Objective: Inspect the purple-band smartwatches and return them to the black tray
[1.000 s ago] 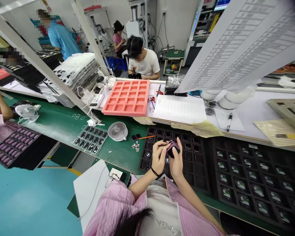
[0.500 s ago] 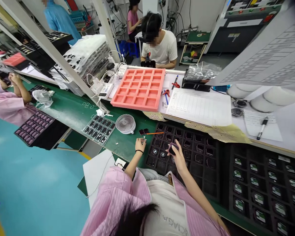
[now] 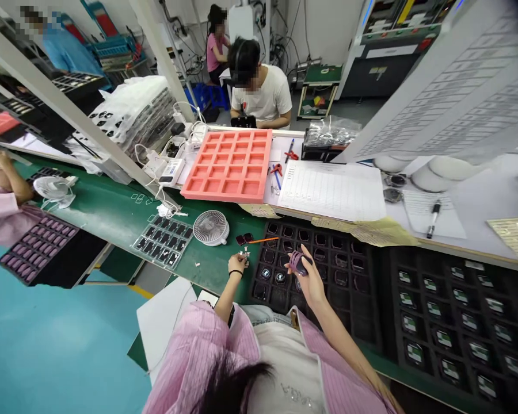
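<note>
My right hand (image 3: 311, 276) is closed around a dark watch case with a purple rim (image 3: 301, 263), lifted above the black compartment tray (image 3: 280, 299). Dark watch cases sit in many of the tray's pockets, and two at the left show lit round faces (image 3: 280, 277). Just left of the tray, my left hand (image 3: 236, 263) is over the green bench, its fingertips pinched together among small white pieces (image 3: 246, 251). What those fingers hold is too small to make out. Beyond them lie an orange stick (image 3: 263, 240) and two small dark cases (image 3: 244, 238).
A round white fan (image 3: 211, 227) and a clear tray of black parts (image 3: 163, 241) stand to the left. A coral foam tray (image 3: 228, 164) and paper sheets (image 3: 331, 191) lie on the raised shelf. Another black tray (image 3: 423, 322) is at right. A co-worker (image 3: 261, 86) sits opposite.
The view has shifted slightly. My right hand has turned the watch case, so more of its purple side shows. My left hand stays by the small white pieces.
</note>
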A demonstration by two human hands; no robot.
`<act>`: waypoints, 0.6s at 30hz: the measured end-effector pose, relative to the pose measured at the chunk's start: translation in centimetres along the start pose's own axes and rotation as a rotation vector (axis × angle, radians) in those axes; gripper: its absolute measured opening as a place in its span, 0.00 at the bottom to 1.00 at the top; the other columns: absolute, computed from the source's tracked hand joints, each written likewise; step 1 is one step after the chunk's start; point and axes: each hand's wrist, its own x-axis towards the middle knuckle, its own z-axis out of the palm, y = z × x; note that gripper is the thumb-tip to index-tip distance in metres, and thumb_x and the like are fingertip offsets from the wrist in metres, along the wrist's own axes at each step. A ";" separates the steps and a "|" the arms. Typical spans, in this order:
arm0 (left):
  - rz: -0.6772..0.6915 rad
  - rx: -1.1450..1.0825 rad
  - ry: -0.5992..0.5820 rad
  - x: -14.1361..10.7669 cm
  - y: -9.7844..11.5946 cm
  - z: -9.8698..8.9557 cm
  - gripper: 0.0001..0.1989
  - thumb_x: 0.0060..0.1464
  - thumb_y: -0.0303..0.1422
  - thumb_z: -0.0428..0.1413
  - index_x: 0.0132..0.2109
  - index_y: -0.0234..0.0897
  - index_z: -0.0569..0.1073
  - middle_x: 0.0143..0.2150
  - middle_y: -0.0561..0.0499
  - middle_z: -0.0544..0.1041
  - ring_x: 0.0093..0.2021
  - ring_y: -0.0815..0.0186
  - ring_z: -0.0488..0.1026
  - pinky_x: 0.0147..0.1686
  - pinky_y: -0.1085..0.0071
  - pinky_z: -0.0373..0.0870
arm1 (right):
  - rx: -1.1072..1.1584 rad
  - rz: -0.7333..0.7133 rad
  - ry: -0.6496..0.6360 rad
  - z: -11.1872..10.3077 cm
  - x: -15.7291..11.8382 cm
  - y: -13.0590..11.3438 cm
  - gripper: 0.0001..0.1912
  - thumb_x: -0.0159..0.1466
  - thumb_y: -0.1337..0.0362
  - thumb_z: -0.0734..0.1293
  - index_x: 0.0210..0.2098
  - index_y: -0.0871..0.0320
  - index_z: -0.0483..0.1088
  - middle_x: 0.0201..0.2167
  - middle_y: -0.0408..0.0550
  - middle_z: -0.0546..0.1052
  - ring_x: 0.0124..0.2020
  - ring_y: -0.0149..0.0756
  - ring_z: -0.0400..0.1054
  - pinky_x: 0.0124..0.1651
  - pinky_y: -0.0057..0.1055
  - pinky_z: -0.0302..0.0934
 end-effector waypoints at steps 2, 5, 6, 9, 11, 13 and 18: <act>0.078 -0.074 -0.021 -1.1 2.6 -0.5 0.04 0.50 0.24 0.59 0.28 0.33 0.76 0.27 0.48 0.76 0.30 0.65 0.75 0.37 0.69 0.73 | 0.013 -0.036 -0.005 0.5 -0.1 -0.5 0.36 0.56 0.50 0.70 0.62 0.49 0.62 0.41 0.47 0.79 0.33 0.39 0.72 0.37 0.39 0.65; 0.242 -0.196 -0.065 -4.1 7.4 -0.7 0.08 0.54 0.30 0.59 0.41 0.37 0.79 0.35 0.49 0.79 0.36 0.67 0.76 0.39 0.71 0.73 | 0.036 -0.103 -0.013 1.3 -0.4 -1.3 0.36 0.57 0.50 0.69 0.63 0.48 0.61 0.43 0.48 0.78 0.35 0.40 0.73 0.39 0.41 0.66; 0.312 -0.251 -0.084 -5.4 9.1 -0.6 0.10 0.55 0.33 0.58 0.44 0.39 0.79 0.37 0.49 0.79 0.37 0.67 0.76 0.40 0.72 0.73 | 0.043 -0.122 -0.016 1.6 -0.6 -1.6 0.36 0.57 0.49 0.69 0.63 0.47 0.61 0.43 0.48 0.78 0.36 0.40 0.73 0.41 0.41 0.66; 0.576 -0.539 -0.125 -9.3 13.3 -0.5 0.13 0.56 0.38 0.57 0.45 0.39 0.79 0.40 0.46 0.78 0.37 0.66 0.76 0.38 0.71 0.74 | 0.059 -0.176 -0.003 2.4 -1.0 -2.5 0.34 0.58 0.50 0.69 0.62 0.46 0.62 0.44 0.47 0.78 0.43 0.42 0.72 0.47 0.42 0.65; 0.617 -0.620 -0.151 -11.3 15.1 -0.5 0.13 0.56 0.40 0.58 0.43 0.38 0.80 0.39 0.46 0.78 0.34 0.66 0.76 0.34 0.71 0.75 | 0.065 -0.214 0.013 2.6 -1.3 -3.0 0.33 0.58 0.51 0.69 0.61 0.46 0.63 0.48 0.47 0.77 0.49 0.42 0.69 0.52 0.42 0.63; 0.617 -0.655 -0.166 -12.5 16.1 -0.5 0.13 0.55 0.40 0.59 0.42 0.38 0.81 0.37 0.45 0.78 0.34 0.66 0.75 0.33 0.71 0.75 | 0.071 -0.242 0.020 2.7 -1.5 -3.4 0.32 0.58 0.51 0.69 0.61 0.46 0.64 0.52 0.46 0.75 0.53 0.41 0.67 0.55 0.41 0.61; 0.598 -0.723 -0.121 -13.5 16.9 -0.7 0.11 0.54 0.39 0.60 0.40 0.38 0.82 0.37 0.45 0.80 0.38 0.64 0.76 0.37 0.69 0.75 | 0.086 -0.261 -0.004 2.7 -2.2 -3.9 0.32 0.58 0.53 0.69 0.62 0.44 0.62 0.57 0.43 0.71 0.57 0.40 0.65 0.60 0.41 0.58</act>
